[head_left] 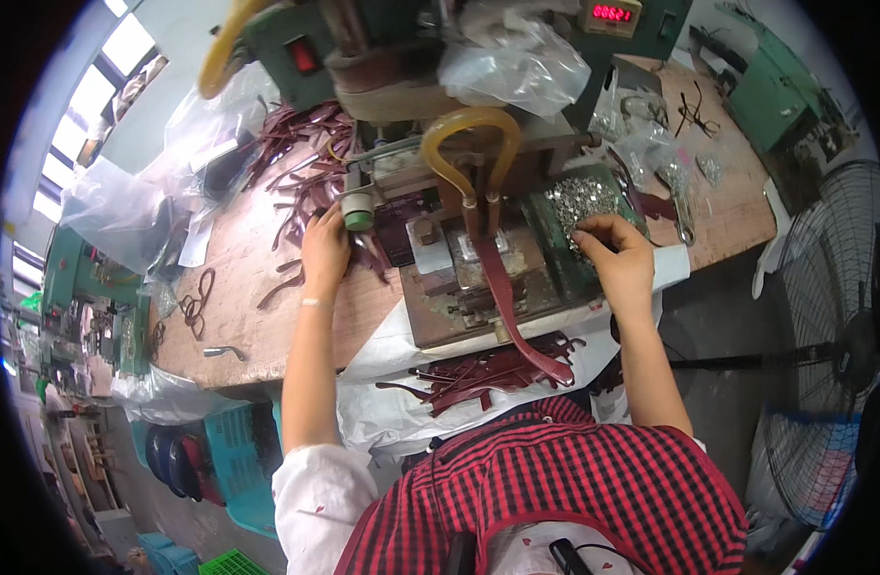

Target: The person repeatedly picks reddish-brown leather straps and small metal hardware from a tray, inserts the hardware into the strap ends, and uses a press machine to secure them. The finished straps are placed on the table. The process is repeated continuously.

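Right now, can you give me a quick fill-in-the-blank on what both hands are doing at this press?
1. The right hand reaches into a tray of small ____ metal pieces.
2. The left hand rests beside a ____ knob.
3. The strap lying on the press is dark ____.

Missing words: silver; green; red

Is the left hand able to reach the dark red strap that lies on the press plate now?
Probably yes. The left hand rests beside the press, and the dark red strap lies uncovered to its right. Nothing stands between them except low metal blocks.
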`<state>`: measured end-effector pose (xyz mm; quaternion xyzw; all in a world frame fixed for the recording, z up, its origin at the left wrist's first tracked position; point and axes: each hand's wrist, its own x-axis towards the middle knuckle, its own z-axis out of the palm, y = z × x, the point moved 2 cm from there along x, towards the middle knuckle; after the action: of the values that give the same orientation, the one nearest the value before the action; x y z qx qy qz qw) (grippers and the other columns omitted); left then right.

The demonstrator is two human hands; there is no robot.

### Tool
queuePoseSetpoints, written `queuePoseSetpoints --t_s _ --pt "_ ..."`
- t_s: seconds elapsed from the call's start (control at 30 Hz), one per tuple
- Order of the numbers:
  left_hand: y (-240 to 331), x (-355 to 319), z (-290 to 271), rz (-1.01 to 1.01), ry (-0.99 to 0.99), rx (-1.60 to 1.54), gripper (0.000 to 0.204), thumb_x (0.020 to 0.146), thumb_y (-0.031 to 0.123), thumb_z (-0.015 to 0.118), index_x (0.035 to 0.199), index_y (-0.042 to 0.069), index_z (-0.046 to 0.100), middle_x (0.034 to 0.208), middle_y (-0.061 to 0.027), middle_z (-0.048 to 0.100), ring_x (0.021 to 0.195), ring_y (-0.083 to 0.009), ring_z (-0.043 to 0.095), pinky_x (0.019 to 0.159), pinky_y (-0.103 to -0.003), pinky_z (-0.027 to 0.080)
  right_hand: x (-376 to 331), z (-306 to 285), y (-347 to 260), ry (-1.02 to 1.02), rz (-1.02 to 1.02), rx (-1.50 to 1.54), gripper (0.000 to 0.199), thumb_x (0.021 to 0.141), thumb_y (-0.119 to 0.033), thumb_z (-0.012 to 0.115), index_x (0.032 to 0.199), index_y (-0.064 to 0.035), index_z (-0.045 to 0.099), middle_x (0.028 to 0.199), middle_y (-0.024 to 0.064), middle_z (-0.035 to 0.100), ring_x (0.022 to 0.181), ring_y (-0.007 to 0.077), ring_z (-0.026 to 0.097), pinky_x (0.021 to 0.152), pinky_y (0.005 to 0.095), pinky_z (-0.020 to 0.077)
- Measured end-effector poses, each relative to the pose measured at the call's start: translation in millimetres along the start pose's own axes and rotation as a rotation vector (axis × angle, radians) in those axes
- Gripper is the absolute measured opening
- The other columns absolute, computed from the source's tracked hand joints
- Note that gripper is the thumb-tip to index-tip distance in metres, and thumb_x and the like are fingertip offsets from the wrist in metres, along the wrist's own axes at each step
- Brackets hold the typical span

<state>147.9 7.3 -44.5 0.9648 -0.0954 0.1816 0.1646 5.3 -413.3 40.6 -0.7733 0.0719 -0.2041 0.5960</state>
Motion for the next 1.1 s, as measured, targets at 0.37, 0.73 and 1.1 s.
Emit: queuePoseSetpoints --t_s 0.37,0.73,1.1 --pt "65.4 -73.7 -94.2 -0.161 0.496 -0.778 0.022 0.11 0.016 0.051 0.104 -0.001 0.062 0.097 -0.0061 0.071 0.081 -0.0079 0.061 0.072 -0.024 0.05 -13.1 74.4 -70.5 -0.251 -0.099 0.261 0.032 0.089 0.001 0.07 0.12 0.0027 0.063 0.111 0.0082 0.071 0.099 0.0126 0.067 0.087 0.0277 0.053" --pt "196.7 -29.2 -196.7 0.393 0.63 -0.851 0.019 0.108 0.011 0.051 0.103 -0.005 0.06 0.09 -0.018 0.072 0.073 -0.0181 0.066 0.065 -0.028 0.053 -26.8 77.3 -109.0 -0.275 0.109 0.5 0.039 0.089 0.002 0.063 0.128 0.0038 0.058 0.102 0.0133 0.073 0.094 0.0168 0.07 0.086 0.0298 0.0527" --pt "248.9 -75.4 -134.2 0.939 0.448 -0.219 0.021 0.081 0.019 0.085 0.093 0.008 0.071 0.1 -0.0124 0.075 0.055 -0.01 0.055 0.047 -0.023 0.041 10.0 -13.0 29.3 0.074 -0.371 -0.798 0.025 0.079 -0.019 0.079 0.103 -0.0128 0.077 0.132 0.0204 0.063 0.134 0.0383 0.051 0.105 0.0502 0.0454"
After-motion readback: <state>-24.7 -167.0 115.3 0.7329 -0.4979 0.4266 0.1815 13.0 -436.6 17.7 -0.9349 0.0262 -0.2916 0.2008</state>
